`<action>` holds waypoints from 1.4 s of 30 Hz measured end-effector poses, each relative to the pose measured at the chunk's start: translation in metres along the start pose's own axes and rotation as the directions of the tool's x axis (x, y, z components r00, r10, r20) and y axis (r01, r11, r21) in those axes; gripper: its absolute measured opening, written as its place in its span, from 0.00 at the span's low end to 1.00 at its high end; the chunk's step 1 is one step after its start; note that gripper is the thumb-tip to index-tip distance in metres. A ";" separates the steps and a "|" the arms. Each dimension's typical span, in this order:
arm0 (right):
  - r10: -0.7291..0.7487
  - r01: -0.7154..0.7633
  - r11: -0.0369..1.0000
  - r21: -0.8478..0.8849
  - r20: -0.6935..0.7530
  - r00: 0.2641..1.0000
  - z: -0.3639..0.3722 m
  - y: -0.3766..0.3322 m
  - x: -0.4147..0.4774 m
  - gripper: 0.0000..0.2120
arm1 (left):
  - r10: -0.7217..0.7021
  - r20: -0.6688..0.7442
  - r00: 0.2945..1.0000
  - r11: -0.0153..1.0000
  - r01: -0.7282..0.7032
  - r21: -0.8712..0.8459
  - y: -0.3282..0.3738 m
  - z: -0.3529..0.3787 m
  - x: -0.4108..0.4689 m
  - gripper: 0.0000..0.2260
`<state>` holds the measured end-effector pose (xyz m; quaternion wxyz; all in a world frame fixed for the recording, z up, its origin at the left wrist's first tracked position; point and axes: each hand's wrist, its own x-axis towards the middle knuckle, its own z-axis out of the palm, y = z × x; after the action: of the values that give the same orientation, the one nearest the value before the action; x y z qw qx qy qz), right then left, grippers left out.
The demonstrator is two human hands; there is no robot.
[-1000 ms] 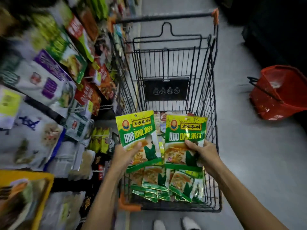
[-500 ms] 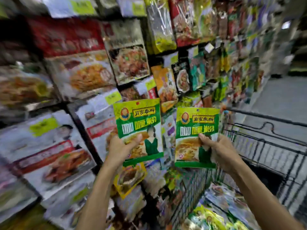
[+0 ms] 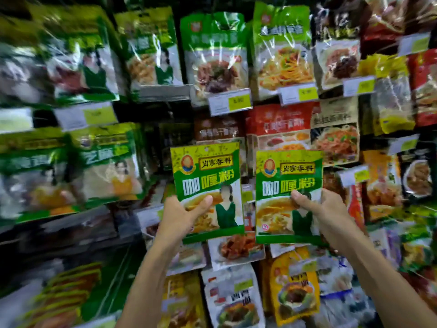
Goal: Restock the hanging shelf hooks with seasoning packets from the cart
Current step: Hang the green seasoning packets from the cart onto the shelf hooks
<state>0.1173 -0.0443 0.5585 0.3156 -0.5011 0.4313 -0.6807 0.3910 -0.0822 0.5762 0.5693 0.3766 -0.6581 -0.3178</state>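
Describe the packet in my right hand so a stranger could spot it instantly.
In front of the wall of hanging packets, two identical green-and-yellow packets are held up at centre. Yours is the right packet, gripped by the right hand. Unlike the left packet in the left hand, it sits slightly lower, thumb covering its printed figure.

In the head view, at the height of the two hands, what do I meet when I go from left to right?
left hand → left green packet → right green packet → right hand

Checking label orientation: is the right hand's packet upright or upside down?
Upright: the packet in the right hand reads right way up.
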 end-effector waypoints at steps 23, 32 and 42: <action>-0.004 -0.019 0.997 0.079 0.285 0.959 0.219 -0.050 0.099 0.14 | 0.131 -0.397 0.909 0.990 -0.095 0.108 0.027 -0.163 0.030 0.16; 0.113 -0.138 0.988 0.074 0.277 0.954 0.219 -0.049 0.105 0.11 | 0.126 -0.394 0.911 0.990 -0.092 0.103 0.030 -0.155 0.033 0.15; 0.141 -0.161 0.985 0.060 0.251 0.958 0.222 -0.058 0.108 0.11 | 0.086 -0.390 0.917 0.995 -0.062 0.075 0.023 -0.156 0.038 0.25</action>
<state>0.2966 -0.1728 0.6827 0.4372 -0.5340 0.3984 -0.6041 0.5391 -0.1009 0.6386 0.6894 0.4246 -0.5539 -0.1940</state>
